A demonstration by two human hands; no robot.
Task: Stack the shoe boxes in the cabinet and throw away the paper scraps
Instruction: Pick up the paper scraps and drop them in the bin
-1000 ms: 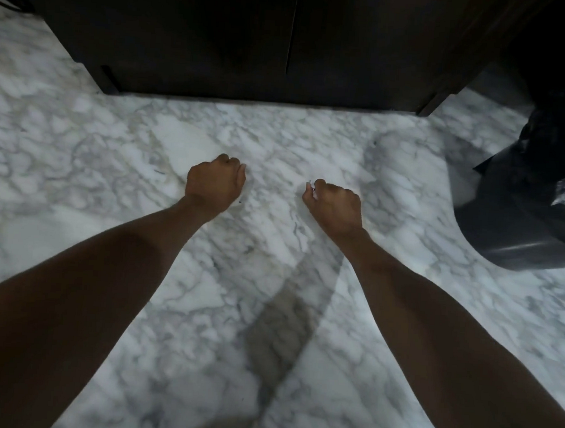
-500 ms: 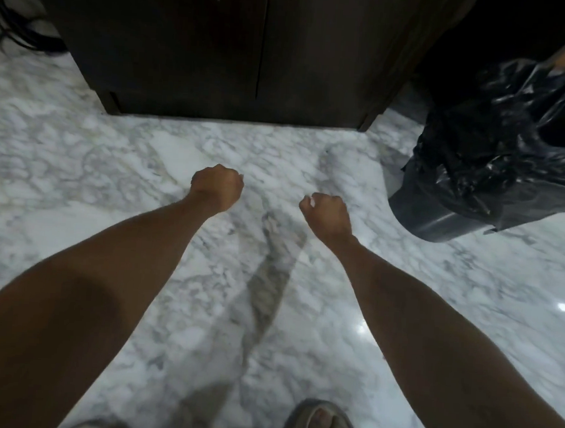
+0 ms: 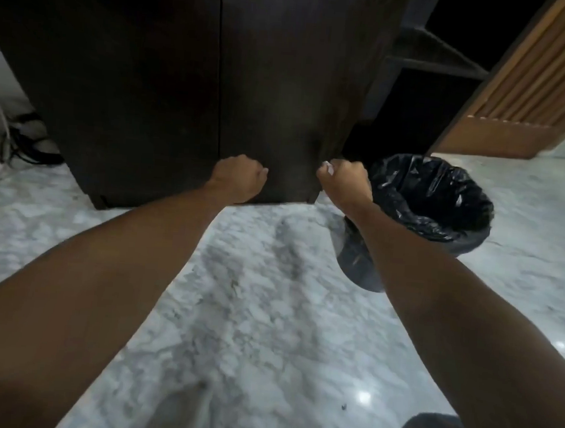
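Both fisted hands, left hand (image 3: 242, 178) and right hand (image 3: 345, 183), now higher, near bin (image 3: 442, 205).

Item count, located relative to the cabinet (image 3: 216, 85): one cabinet with two closed doors; two hands, the left hand (image 3: 240, 178) and right hand (image 3: 345, 181), in front of it; one lined bin (image 3: 424, 220) at its right; one visible paper scrap (image 3: 328, 168) in the right hand.

Both hands (image 3: 240, 177) (image 3: 345, 184) apparently fisted, arms outstretched
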